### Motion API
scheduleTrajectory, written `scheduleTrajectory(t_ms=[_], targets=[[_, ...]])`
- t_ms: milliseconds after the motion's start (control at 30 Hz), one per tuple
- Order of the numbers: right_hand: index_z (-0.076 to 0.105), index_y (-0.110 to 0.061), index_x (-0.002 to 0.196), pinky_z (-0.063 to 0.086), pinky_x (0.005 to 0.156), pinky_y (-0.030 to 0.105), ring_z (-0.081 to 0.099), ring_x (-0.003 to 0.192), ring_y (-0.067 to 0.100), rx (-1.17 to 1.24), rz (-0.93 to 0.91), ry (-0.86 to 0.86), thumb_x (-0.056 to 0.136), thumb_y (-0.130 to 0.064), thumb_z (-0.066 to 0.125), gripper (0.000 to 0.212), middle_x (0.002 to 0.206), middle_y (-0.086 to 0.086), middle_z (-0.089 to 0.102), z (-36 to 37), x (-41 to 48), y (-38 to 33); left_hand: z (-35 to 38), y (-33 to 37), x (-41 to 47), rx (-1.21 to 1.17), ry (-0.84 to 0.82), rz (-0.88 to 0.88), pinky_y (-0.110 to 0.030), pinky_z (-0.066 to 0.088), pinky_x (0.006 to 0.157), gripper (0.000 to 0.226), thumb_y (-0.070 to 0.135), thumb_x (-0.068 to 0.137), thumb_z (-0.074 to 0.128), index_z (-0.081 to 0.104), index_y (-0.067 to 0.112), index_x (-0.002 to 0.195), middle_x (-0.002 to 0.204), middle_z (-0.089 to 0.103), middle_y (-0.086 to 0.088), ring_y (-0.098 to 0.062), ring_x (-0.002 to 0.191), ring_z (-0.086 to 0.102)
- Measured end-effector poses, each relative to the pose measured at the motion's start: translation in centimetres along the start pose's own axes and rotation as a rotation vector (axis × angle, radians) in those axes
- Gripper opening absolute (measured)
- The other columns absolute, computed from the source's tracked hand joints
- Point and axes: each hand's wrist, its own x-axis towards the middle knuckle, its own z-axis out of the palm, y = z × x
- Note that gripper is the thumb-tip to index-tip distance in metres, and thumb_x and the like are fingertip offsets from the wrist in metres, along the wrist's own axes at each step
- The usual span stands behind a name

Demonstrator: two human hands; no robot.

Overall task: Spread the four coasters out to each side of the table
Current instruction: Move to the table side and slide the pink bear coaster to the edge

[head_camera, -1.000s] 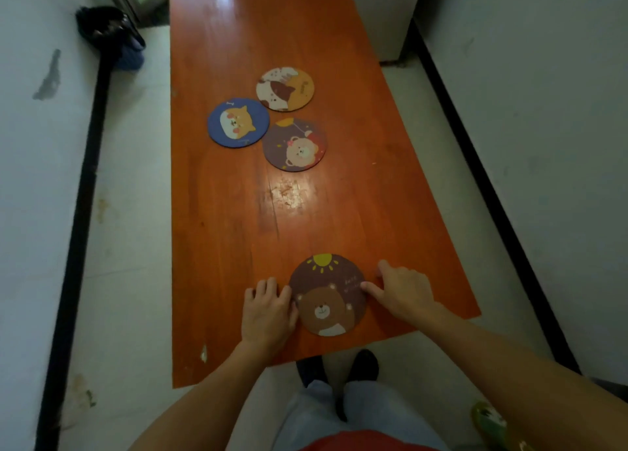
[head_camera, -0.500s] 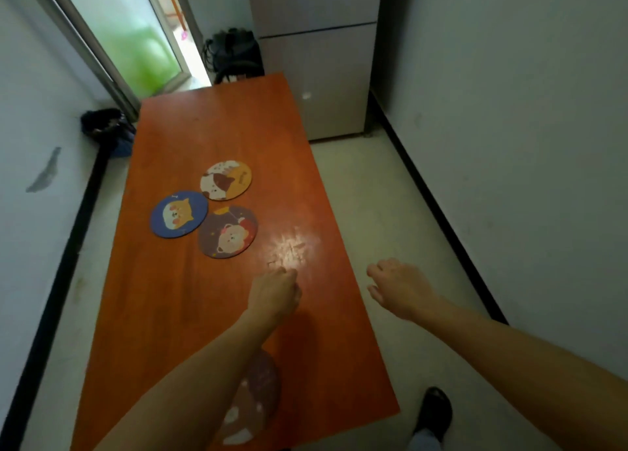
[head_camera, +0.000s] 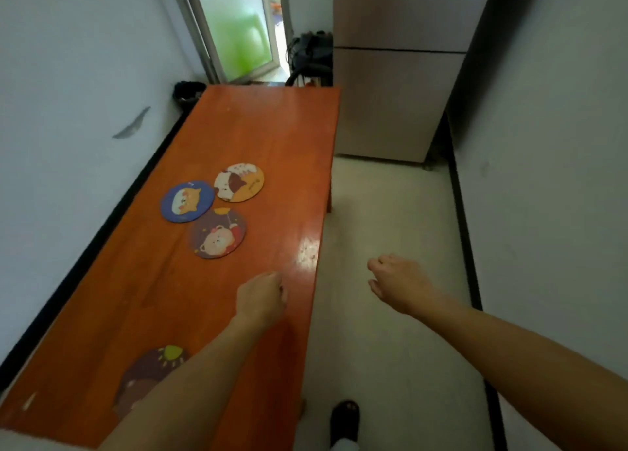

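A narrow room in a home: a long orange wooden table [head_camera: 258, 137] stands against a white plastered wall [head_camera: 68, 76], with a tall pale two-door refrigerator [head_camera: 397, 76] just beyond the table's far right corner. Past the table's far end, a glass door with a metal frame [head_camera: 238, 25] stands ajar. Round cartoon-animal coasters [head_camera: 217, 209] lie on the table; cream flooring [head_camera: 390, 246] runs along its right side.
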Motion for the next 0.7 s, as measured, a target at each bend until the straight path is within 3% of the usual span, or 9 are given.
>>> scheduleTrajectory(t_ms=[133,367,467,600,700], targets=[[0.052,-0.015,0.110,0.049,0.074,0.040,0.058,0.098,0.027,-0.027,-0.151,-0.028,0.091,-0.037,0.048,0.029,0.108,0.008,0.062,-0.4,5.3,-0.2,1.3,-1.2,1.7,-0.047,0.014,-0.136,-0.036,0.052,0.064,0.014,0.027,0.087,0.048,0.052,0.018,0.076,0.074,0.057,0.001,-0.021,0.067,0.057],[0.051,-0.014,0.109,0.051,0.073,0.039,0.058,0.098,0.028,-0.070,-0.349,-0.059,0.090,-0.035,0.049,0.028,0.107,0.008,0.061,-2.1,16.8,-0.2,2.2,-2.3,8.0,-0.172,0.032,-0.315,-0.034,0.047,0.060,0.017,0.027,0.088,0.047,0.046,0.019,0.074,0.079,0.061,-0.003,-0.024,0.070,0.058],[0.051,-0.014,0.112,0.051,0.079,0.043,0.056,0.101,0.029,-0.087,-0.428,-0.121,0.091,-0.035,0.047,0.030,0.110,0.009,0.060,-2.9,21.9,-1.2,1.6,-3.0,9.2,-0.219,0.033,-0.425,-0.036,0.053,0.065,0.016,0.029,0.089,0.047,0.051,0.019,0.077,0.083,0.062,-0.002,-0.022,0.072,0.059],[0.052,-0.015,0.114,0.044,0.068,0.036,0.059,0.097,0.028,-0.094,-0.537,-0.140,0.093,-0.035,0.046,0.030,0.108,0.008,0.062,-3.1,27.1,-3.7,2.1,-4.2,9.7,-0.272,0.048,-0.594,-0.036,0.051,0.071,0.013,0.029,0.089,0.046,0.054,0.019,0.085,0.092,0.060,-0.004,-0.022,0.083,0.058],[0.052,-0.015,0.112,0.052,0.072,0.037,0.060,0.094,0.028,-0.090,-0.634,-0.177,0.092,-0.035,0.046,0.029,0.106,0.008,0.063,-2.1,30.9,-6.5,3.6,-3.9,10.3,-0.254,0.087,-0.760,-0.035,0.049,0.079,0.019,0.031,0.090,0.045,0.056,0.019,0.099,0.105,0.057,-0.004,-0.020,0.094,0.052]])
